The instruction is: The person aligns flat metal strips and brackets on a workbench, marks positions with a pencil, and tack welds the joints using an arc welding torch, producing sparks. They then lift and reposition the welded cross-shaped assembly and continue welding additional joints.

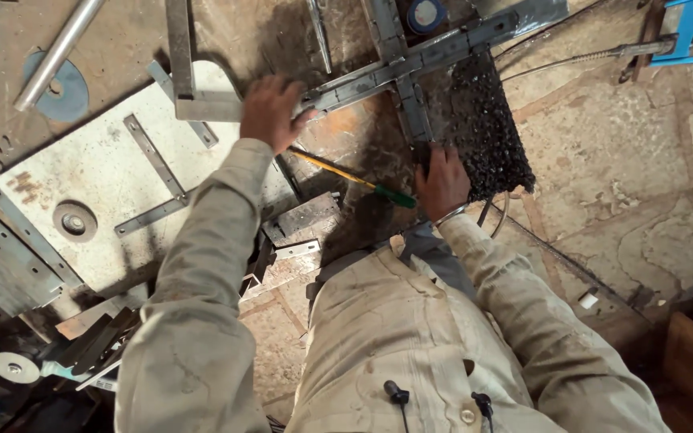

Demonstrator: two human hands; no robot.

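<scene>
A cross of grey metal bars (411,60) lies on the stone floor, its long bar running from upper right to middle left. My left hand (270,112) is curled over the long bar's left end, beside a steel try square (190,88). At the lower end of the short crossing bar (415,120), my right hand (443,184) grips with its fingertips hidden. That hand touches the edge of a black rough mat (483,120). Between my hands on the floor lies a thin yellow tool with a green handle (354,178).
A white metal plate (98,168) with flat strips lies at left, with a steel tube (54,56) and blue disc (70,96) above it. Scrap metal pieces (298,224) sit near my chest. A grinder disc (14,367) is lower left, a blue frame (683,32) upper right.
</scene>
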